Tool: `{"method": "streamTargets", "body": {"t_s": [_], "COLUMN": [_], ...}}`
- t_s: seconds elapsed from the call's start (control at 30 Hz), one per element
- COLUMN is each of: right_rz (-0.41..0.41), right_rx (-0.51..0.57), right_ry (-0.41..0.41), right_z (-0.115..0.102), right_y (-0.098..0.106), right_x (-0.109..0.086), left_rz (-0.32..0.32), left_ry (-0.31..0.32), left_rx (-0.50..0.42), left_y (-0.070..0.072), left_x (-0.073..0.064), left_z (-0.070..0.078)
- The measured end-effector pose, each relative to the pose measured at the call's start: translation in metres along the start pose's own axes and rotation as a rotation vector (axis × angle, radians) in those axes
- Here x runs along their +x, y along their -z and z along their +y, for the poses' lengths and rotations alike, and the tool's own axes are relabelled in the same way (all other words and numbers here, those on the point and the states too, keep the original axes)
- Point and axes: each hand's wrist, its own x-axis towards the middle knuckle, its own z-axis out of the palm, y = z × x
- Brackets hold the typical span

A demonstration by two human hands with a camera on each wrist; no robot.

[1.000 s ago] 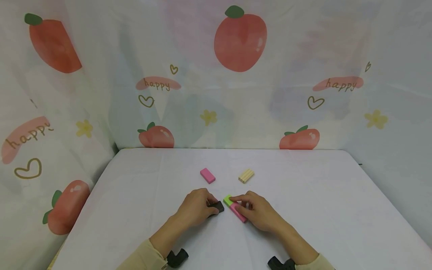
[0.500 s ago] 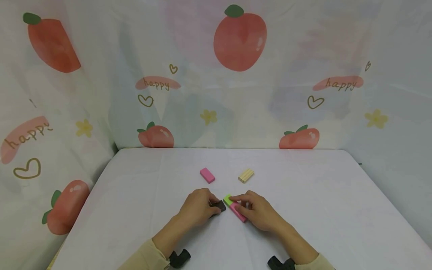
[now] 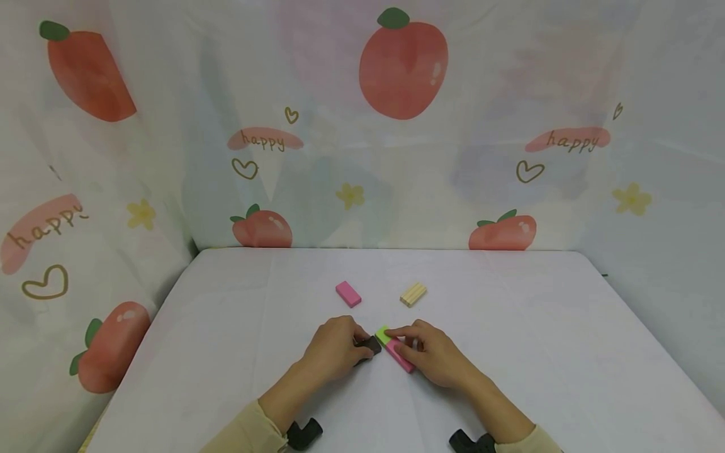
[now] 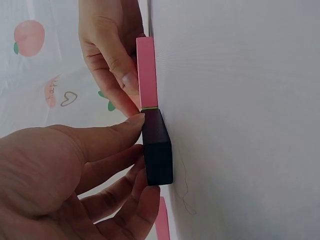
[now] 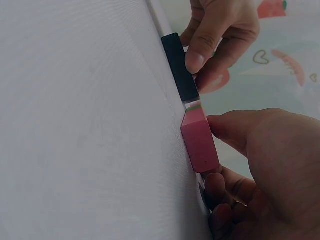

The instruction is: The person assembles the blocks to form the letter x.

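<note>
My left hand [image 3: 334, 347] pinches a small black block [image 3: 372, 344] between thumb and fingers, low over the white table. My right hand [image 3: 438, 357] holds a bar, bright green [image 3: 382, 335] at its far end and pink [image 3: 404, 363] at its near end; I cannot tell whether it is one piece or two. The black block stands by the green end, touching or nearly so. In the left wrist view the black block [image 4: 159, 162] hides most of the green. A thin green edge shows beside the pink [image 5: 201, 147] in the right wrist view.
Farther back on the white table [image 3: 226, 352] lie a pink block [image 3: 348, 294], left, and a ridged pale-yellow block [image 3: 413, 294], right. A fruit-patterned cloth [image 3: 328, 157] hangs behind. Black wrist devices [image 3: 304, 434] sit at both cuffs.
My left hand has shifted slightly right with the black block, narrowing the gap to the green end. The right hand and its bar have stayed in place.
</note>
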Motion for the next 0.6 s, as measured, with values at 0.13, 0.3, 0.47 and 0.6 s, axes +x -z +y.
{"method": "streamTargets", "body": {"t_s": [0.13, 0.3, 0.47, 0.6], "right_rz": [-0.005, -0.012, -0.013, -0.012], "right_rx": [-0.002, 0.0, -0.001, 0.0], "right_ry": [-0.005, -0.019, -0.022, -0.019], "right_z": [-0.0001, -0.001, -0.0016, -0.0012], "right_y": [-0.0004, -0.0002, 0.0002, 0.0001], "right_x": [0.0, -0.0003, -0.0001, 0.0001], "left_rz": [0.0, 0.011, 0.012, 0.008], "left_ry": [0.005, -0.005, -0.003, 0.004], "left_rx": [-0.003, 0.009, 0.023, 0.029], "left_y": [-0.0005, -0.0013, -0.0022, -0.0028], "left_x": [0.0002, 0.0, 0.001, 0.0011], "left_z": [0.0009, 0.0021, 0.0027, 0.0028]}}
